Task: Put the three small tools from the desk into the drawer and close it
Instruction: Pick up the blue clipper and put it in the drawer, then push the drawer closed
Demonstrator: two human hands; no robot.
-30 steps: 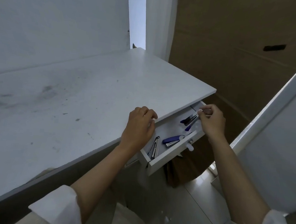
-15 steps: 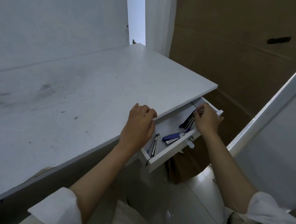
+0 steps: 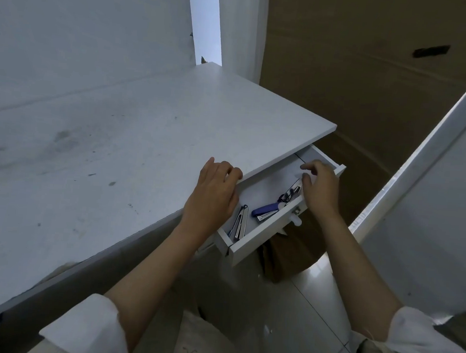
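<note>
Two bare hands work at the front edge of a white desk (image 3: pixel 134 147). The left hand (image 3: pixel 211 194) rests palm down on the desk's front lip, its fingers curled over the edge above the open drawer (image 3: pixel 260 237); it pinches nothing. The right hand (image 3: pixel 320 188) hovers over the drawer's right end with fingers loosely spread and slightly bent, thumb and forefinger apart, and nothing is held between them; whether the fingertips touch the drawer's right wall cannot be told.

Three small tools lie on the drawer floor. A steel nail clipper (image 3: pixel 240 222) sits at the left end, just below the left hand's knuckles. A blue-handled tool (image 3: pixel 266 209) lies near the middle, against the inner face of the drawer front. A darker tool with a metal part (image 3: pixel 290 194) lies at the right, just beside the right hand's thumb side and partly hidden by it; its exact kind is hard to make out.

The drawer stands pulled out under the desktop, its front panel carrying a small white knob (image 3: pixel 295 222). Behind and to the right stands a large brown cardboard box (image 3: pixel 371 75), and a white slanted panel (image 3: pixel 434 162) fills the right. Pale floor tiles (image 3: pixel 308 305) show below, and white sleeves (image 3: pixel 86 328) cover both forearms near the elbows.
</note>
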